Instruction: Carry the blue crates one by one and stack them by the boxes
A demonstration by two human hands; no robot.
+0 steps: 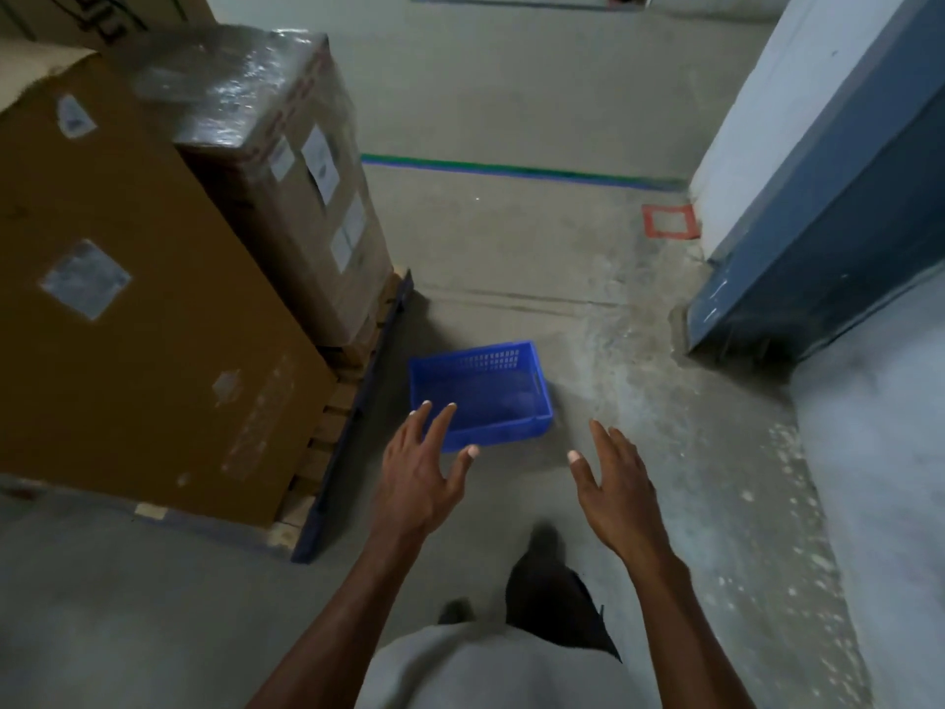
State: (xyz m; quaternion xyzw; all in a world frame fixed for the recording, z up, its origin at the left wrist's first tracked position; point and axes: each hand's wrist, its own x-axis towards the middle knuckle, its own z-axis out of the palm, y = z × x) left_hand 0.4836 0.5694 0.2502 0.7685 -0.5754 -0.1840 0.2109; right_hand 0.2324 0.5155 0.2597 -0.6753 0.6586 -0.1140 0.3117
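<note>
On the concrete floor just beside the pallet of boxes (169, 278) sits one blue crate (480, 394) — empty, upright. Above its near rim the left hand (419, 478) and right hand (616, 491) hover with fingers spread, holding nothing — apparently just released or about to grasp it.

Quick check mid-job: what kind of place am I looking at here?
Most likely a warehouse or storage area. Large cardboard boxes sit on a pallet, one of them shrink-wrapped, the bare concrete floor has taped lines marked on it, and a blue crate rests on the floor beside the pallet.
</note>
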